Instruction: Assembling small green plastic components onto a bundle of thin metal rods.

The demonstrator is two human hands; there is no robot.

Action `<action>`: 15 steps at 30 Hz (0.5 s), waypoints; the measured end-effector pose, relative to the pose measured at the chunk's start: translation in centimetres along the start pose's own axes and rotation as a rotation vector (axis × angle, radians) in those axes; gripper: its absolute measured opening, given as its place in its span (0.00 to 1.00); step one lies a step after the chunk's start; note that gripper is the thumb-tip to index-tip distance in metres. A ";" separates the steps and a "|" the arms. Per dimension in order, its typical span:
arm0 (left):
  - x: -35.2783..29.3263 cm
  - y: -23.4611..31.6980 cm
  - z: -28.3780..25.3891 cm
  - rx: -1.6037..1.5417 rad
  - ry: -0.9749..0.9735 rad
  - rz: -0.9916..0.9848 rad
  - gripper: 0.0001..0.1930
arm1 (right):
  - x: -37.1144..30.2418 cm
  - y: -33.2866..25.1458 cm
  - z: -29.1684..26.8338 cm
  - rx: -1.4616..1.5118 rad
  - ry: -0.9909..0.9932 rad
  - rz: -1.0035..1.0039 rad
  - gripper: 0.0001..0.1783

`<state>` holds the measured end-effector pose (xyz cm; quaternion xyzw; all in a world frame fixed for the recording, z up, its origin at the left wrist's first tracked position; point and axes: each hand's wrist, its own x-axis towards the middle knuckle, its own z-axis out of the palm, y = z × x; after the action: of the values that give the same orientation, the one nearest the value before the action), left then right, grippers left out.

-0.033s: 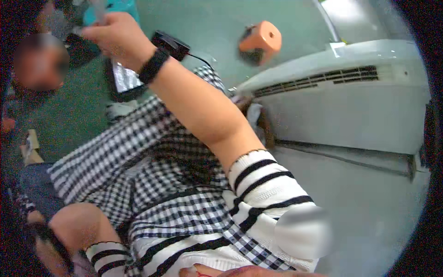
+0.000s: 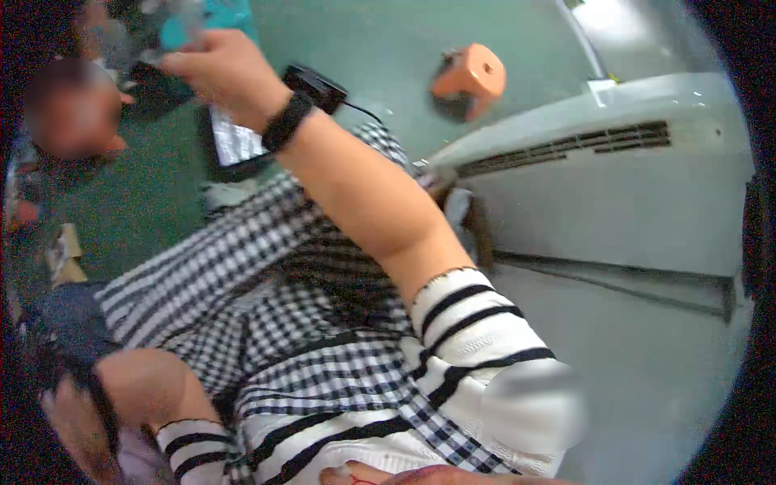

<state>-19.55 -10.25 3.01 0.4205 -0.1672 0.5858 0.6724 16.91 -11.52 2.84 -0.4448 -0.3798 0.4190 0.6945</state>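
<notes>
My right hand (image 2: 230,69) is stretched far out to the upper left, a dark band (image 2: 288,121) round its wrist. Its fingers are closed on a clear, narrow thing (image 2: 191,18), too blurred to name. Behind that lies a bright teal item (image 2: 230,14). Below the hand is a black-edged flat case (image 2: 234,170) with a silvery sheet (image 2: 237,144) in it. At the lower left my left arm bends at the elbow, and my left hand (image 2: 73,424) is smeared near the dark rim, so its fingers and anything in them cannot be made out.
A black boxy device (image 2: 315,87) with a cord lies beyond my right wrist. An orange stool (image 2: 483,74) stands on the green floor (image 2: 364,40). Along the right runs a white cabinet (image 2: 598,186) with a vent grille. Another person (image 2: 73,109) is at the left.
The whole view has shifted a little, so everything sits slightly farther right and lower. My right hand keeps its closed hold on the clear thing.
</notes>
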 end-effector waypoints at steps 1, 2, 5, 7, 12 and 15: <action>3.9 -6.5 2.0 -0.026 0.005 -0.077 0.02 | -0.2 0.5 0.3 -0.007 0.002 0.064 0.10; 6.8 -10.2 3.3 -0.060 -0.004 -0.163 0.02 | -0.3 0.4 -0.4 -0.071 0.024 0.066 0.10; 10.1 -13.1 6.7 -0.112 0.015 -0.438 0.02 | -1.2 -0.4 -2.5 -0.047 0.086 0.023 0.11; 9.9 -15.8 7.6 -0.111 -0.060 -0.487 0.04 | -1.7 -1.3 -1.6 0.144 0.053 -0.038 0.10; 8.8 -16.4 7.4 0.156 0.079 -0.497 0.07 | -2.7 -3.2 -0.3 0.304 -0.055 -0.033 0.10; 9.0 -16.3 7.4 0.170 0.051 -0.508 0.06 | -3.2 -3.7 0.4 0.322 -0.092 -0.041 0.09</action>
<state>-0.16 -9.40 7.81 0.4891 0.0104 0.4204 0.7642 16.30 -15.26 5.89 -0.3002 -0.3480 0.4801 0.7472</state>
